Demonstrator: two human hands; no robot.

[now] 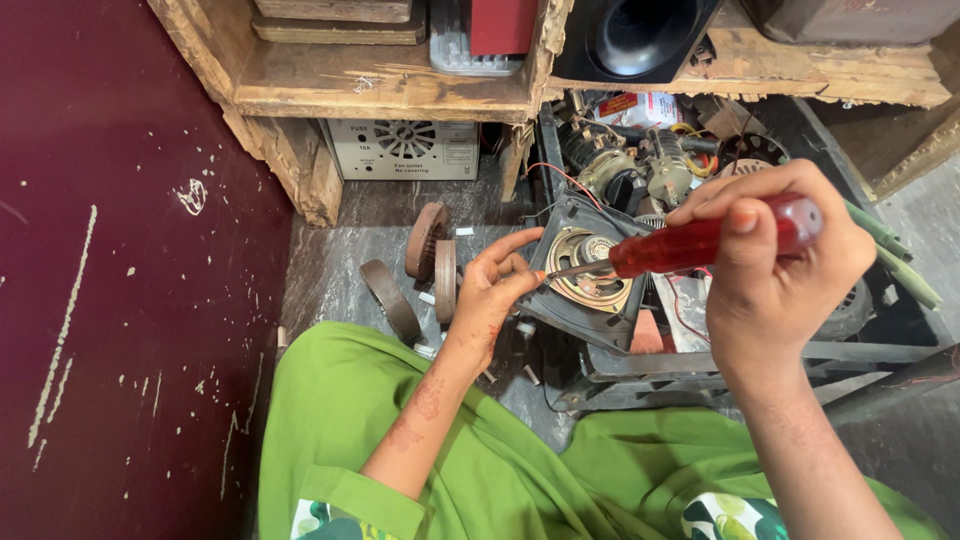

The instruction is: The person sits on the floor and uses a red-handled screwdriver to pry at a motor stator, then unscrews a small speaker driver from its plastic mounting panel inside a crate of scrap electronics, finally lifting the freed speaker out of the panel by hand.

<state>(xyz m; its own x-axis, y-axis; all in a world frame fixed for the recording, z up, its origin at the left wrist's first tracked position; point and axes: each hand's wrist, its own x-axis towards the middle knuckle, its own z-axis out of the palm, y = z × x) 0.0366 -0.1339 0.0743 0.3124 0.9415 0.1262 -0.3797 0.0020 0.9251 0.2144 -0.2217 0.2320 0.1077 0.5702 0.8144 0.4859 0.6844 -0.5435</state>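
My right hand [775, 255] grips a screwdriver with a red see-through handle [700, 240]; its metal tip points left onto a small speaker [590, 280] with a brass-coloured frame. The speaker sits in a dark grey square housing [575, 310], tilted toward me. My left hand [495, 290] holds the housing's left edge, fingers curled by the screwdriver tip. Both arms come out of green sleeves.
Several rusty round rings [425, 255] stand on the grey floor left of the housing. A black crate [720, 350] holds motors, wires and parts. A worn wooden shelf [390, 85] hangs above a pale metal box with a fan grille [405, 148]. A dark red wall [120, 270] runs along the left.
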